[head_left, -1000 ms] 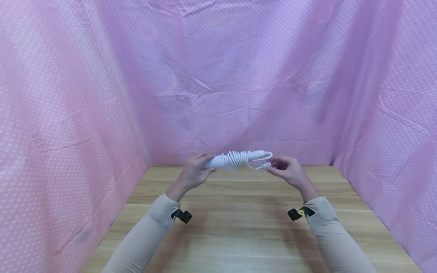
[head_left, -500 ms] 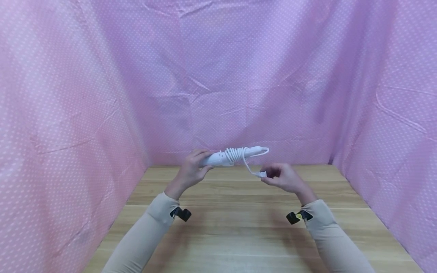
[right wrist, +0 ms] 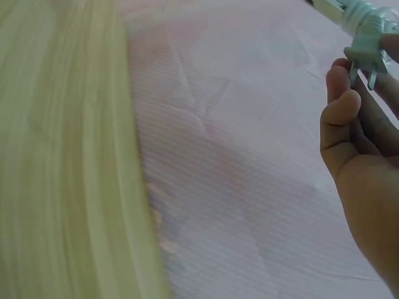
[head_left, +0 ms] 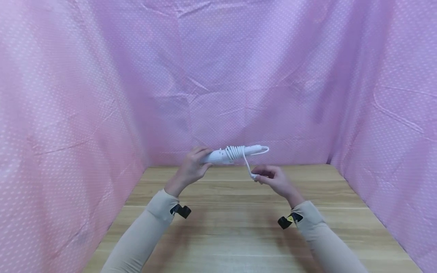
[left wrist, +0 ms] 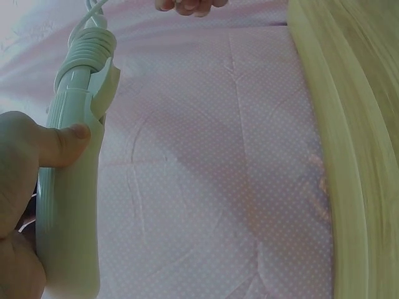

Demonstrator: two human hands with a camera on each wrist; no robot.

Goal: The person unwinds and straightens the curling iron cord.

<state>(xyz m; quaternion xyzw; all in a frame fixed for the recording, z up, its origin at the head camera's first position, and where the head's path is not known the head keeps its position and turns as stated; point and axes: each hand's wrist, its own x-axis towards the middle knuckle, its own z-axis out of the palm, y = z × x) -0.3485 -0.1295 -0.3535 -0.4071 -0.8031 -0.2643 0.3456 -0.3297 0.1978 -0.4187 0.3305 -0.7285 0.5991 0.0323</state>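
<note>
My left hand (head_left: 189,169) grips the thick end of a white hair styling iron (head_left: 217,157), raised above the table. In the left wrist view its thumb lies along the smooth body of the iron (left wrist: 72,205), below a lever-like curved piece. White cord (head_left: 235,152) is wound in several turns round the narrower part and loops at the far end. My right hand (head_left: 274,181) pinches the white two-pronged plug (right wrist: 366,50) at the cord's free end, below and right of the coil. The prongs point toward the palm in the right wrist view.
A wood-grain table (head_left: 218,227) lies beneath both hands. Pink dotted cloth (head_left: 218,76) hangs at the back and on both sides, meeting the table's far edge. Black wrist cameras (head_left: 184,211) sit at the sleeve cuffs.
My right hand has moved left and down with the plug, turning it, and the cord now hangs from the coil. The iron has risen slightly in the left hand.
</note>
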